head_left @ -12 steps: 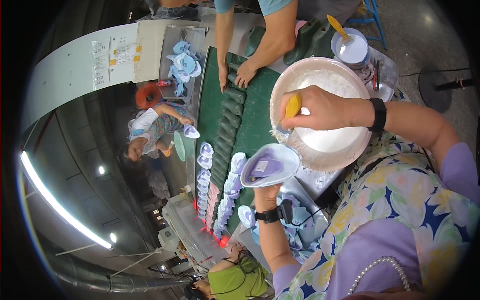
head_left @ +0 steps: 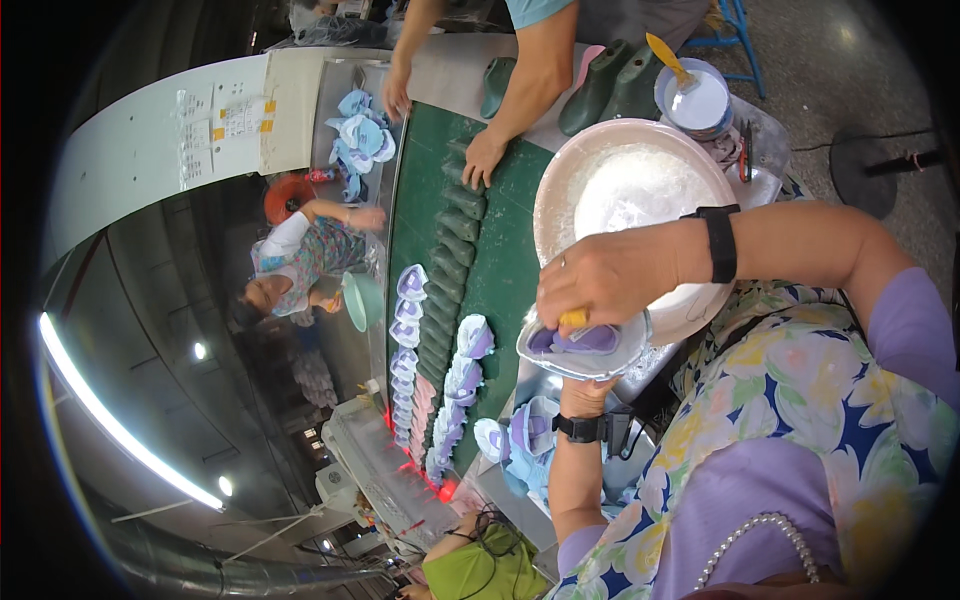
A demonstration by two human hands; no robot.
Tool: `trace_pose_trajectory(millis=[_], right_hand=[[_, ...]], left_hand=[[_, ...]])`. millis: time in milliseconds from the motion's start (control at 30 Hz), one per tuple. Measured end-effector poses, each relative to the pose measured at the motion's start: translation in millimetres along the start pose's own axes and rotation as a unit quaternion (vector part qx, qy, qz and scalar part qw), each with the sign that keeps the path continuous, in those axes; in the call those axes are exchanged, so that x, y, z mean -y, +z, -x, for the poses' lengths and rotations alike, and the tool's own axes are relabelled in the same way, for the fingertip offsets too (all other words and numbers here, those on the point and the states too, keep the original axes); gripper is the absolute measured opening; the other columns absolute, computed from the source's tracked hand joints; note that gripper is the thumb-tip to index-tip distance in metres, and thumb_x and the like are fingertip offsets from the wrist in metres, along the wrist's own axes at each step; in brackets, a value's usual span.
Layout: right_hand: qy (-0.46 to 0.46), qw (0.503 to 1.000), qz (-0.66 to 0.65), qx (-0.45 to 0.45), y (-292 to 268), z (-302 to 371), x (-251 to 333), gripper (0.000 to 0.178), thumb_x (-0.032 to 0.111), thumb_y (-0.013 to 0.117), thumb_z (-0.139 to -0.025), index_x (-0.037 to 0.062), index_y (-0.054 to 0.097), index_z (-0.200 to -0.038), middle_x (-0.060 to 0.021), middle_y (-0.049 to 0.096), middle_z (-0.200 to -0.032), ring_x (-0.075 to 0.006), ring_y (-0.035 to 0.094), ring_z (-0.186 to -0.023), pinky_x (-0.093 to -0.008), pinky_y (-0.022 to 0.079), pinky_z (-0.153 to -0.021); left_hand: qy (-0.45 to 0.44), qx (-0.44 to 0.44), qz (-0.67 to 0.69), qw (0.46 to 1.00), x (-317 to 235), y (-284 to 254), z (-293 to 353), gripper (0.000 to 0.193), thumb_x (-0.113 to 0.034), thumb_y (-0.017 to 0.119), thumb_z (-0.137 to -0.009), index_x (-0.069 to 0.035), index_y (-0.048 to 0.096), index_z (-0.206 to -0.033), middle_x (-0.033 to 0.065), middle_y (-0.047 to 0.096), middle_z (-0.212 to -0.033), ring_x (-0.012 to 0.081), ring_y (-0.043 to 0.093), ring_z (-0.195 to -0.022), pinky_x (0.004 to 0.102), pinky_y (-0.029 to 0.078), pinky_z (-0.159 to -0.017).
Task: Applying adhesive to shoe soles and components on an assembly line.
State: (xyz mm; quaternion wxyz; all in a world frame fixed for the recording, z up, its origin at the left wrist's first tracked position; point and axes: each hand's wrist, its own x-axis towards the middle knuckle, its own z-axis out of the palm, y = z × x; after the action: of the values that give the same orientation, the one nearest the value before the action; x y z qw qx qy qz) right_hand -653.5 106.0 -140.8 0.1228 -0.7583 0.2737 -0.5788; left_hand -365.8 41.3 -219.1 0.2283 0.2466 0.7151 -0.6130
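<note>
My left hand (head_left: 588,396) holds up a purple and white shoe upper (head_left: 632,350) from below, its opening facing up. My right hand (head_left: 606,272) grips a yellow-handled brush (head_left: 574,318) over that opening; the bristles are hidden by the hand and the upper. Just beside them is a wide pale pink basin (head_left: 548,205) of white, glue-like liquid (head_left: 640,190). Below my left wrist, more blue and purple uppers (head_left: 535,425) lie piled in a metal tray.
A green conveyor belt (head_left: 515,230) carries dark green shoe lasts (head_left: 447,262) and rows of uppers (head_left: 468,365). A co-worker's hand (head_left: 485,158) touches the lasts. A white bucket (head_left: 697,98) with a yellow brush stands behind the basin. Across the belt another person holds a green bowl (head_left: 357,302).
My right hand has brought the brush from over the basin to the upper. The upper has moved right, toward the basin. One co-worker's hand has left the lasts for the belt's far edge.
</note>
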Motion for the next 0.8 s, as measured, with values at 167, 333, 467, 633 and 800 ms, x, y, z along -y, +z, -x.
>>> trace_pose_trajectory(millis=[167,333,467,633,800], right_hand=[[0.170,0.984,-0.026,0.037,-13.3,7.4,-5.1,0.021,0.021,0.069,-0.084,0.0030,0.060,-0.088,-0.0125,0.065,-0.081,-0.0319,0.065,-0.073,-0.0390,0.051,-0.067],[0.289,0.955,-0.056,0.039,-31.0,0.9,-2.7,0.018,0.018,0.070,-0.082,0.0027,0.060,-0.085,-0.0143,0.065,-0.073,-0.0306,0.065,-0.067,-0.0367,0.049,-0.061],[0.329,0.937,-0.041,0.106,-42.6,4.3,6.2,0.018,0.019,0.070,-0.083,0.0027,0.061,-0.085,-0.0142,0.065,-0.076,-0.0289,0.064,-0.068,-0.0367,0.049,-0.064],[0.132,0.985,-0.068,-0.089,-21.5,1.4,6.3,0.017,0.016,0.070,-0.084,0.0035,0.060,-0.087,-0.0119,0.066,-0.083,-0.0278,0.064,-0.076,-0.0364,0.049,-0.068],[0.185,0.981,-0.037,0.053,-24.2,12.7,6.8,0.013,0.013,0.067,-0.085,0.0059,0.057,-0.088,-0.0119,0.063,-0.083,-0.0321,0.062,-0.079,-0.0382,0.048,-0.071]], left_hand=[[0.120,0.176,-0.761,0.613,56.8,-18.8,-5.1,0.049,-0.045,0.051,-0.093,-0.010,0.057,-0.126,0.0110,0.063,-0.119,0.0292,0.064,-0.102,0.0439,0.055,-0.081],[0.269,0.255,-0.835,0.406,46.6,-17.2,5.5,0.052,-0.040,0.059,-0.090,-0.009,0.054,-0.131,0.0134,0.060,-0.127,0.0322,0.059,-0.117,0.0542,0.048,-0.100],[0.386,0.235,-0.848,0.277,66.0,-27.1,6.1,0.047,-0.035,0.056,-0.093,-0.004,0.054,-0.128,0.0145,0.064,-0.119,0.0295,0.064,-0.108,0.0489,0.053,-0.094],[0.380,0.213,-0.837,0.330,74.8,-18.8,7.3,0.046,-0.034,0.055,-0.093,-0.003,0.054,-0.127,0.0149,0.064,-0.117,0.0284,0.065,-0.105,0.0468,0.055,-0.092],[0.379,0.201,-0.818,0.382,74.6,-7.7,11.2,0.045,-0.033,0.055,-0.094,-0.002,0.054,-0.127,0.0153,0.065,-0.115,0.0273,0.067,-0.101,0.0448,0.056,-0.090]])
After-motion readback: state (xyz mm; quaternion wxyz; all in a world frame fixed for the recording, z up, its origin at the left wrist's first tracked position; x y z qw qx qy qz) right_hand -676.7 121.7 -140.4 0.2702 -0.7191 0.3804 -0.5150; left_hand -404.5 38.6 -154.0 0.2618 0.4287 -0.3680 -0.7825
